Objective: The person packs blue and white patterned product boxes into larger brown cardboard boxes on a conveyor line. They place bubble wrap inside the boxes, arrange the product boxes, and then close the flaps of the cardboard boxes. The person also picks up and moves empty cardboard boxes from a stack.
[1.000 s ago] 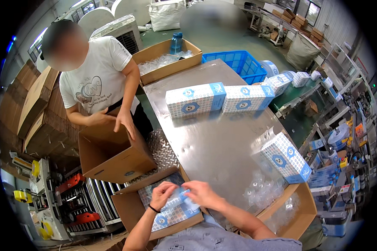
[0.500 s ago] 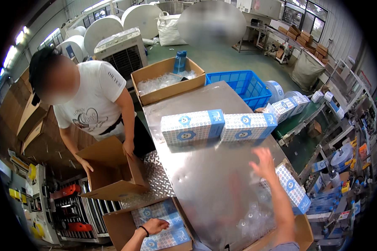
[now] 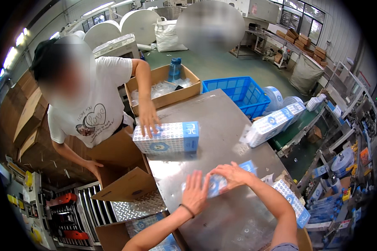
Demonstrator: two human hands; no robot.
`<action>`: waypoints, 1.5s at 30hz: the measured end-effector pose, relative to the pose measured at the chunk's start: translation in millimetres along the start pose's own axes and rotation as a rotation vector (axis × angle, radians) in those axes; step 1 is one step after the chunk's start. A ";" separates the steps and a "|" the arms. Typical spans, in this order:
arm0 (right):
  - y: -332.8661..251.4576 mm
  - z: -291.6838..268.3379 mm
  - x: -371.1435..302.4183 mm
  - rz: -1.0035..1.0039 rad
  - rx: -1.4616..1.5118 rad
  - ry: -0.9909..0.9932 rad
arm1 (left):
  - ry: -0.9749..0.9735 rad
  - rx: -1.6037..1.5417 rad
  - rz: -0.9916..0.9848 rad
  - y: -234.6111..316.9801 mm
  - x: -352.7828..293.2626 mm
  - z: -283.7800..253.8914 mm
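A blue-and-white patterned pack (image 3: pixel 218 183) is held low over the metal table between my two hands. My left hand (image 3: pixel 195 190), a dark band on its wrist, presses its outstretched fingers against the pack's left part. Curled over the far right side of the pack is my right hand (image 3: pixel 231 175). Another patterned pack (image 3: pixel 165 140) stands at the table's left edge, a co-worker's hand (image 3: pixel 148 119) on top of it. The co-worker's other hand holds an open carton (image 3: pixel 127 184). Below my left forearm, a second carton (image 3: pixel 111 236) contains similar packs.
The metal table (image 3: pixel 213 113) has a carton of clear plastic (image 3: pixel 192 90) and a blue crate (image 3: pixel 238 90) at its far end. More packs lie along the right, one (image 3: pixel 274 123) beside a green conveyor and one (image 3: pixel 291 201) near my right forearm. A roller track (image 3: pixel 90 209) runs at left.
My left hand has come up from the lower carton to the table. One pack is now nearer me, between my hands. The co-worker has reached onto the other pack, which sits farther left.
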State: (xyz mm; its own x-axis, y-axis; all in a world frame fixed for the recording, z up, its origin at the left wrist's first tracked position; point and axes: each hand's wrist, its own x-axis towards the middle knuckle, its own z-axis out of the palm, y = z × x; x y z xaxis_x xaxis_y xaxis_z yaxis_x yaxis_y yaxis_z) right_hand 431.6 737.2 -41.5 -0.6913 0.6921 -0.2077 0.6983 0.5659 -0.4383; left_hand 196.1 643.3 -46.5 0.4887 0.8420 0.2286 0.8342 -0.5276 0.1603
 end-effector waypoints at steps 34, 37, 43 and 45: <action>-135.4 131.8 -65.1 -0.356 2.028 0.618 | -0.503 -0.112 -0.596 -104.6 -348.0 22.9; -279.8 133.2 -25.2 -0.108 2.282 -0.056 | -0.599 -0.198 -0.573 -126.6 -390.6 51.1; -391.3 203.4 92.6 -0.470 -0.066 0.280 | -0.607 -0.194 -0.341 -101.8 -404.6 -53.8; -372.3 255.9 126.7 -0.325 -0.056 0.039 | -0.508 -0.249 -0.310 -106.6 -412.1 -47.7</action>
State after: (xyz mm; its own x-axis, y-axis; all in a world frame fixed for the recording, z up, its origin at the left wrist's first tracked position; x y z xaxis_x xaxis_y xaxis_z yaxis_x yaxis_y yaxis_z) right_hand 36.5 499.5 -128.5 -0.8728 0.4872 -0.0303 0.4519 0.7830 -0.4275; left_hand -106.4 347.2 -111.9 0.3452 0.8756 -0.3378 0.9019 -0.2099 0.3774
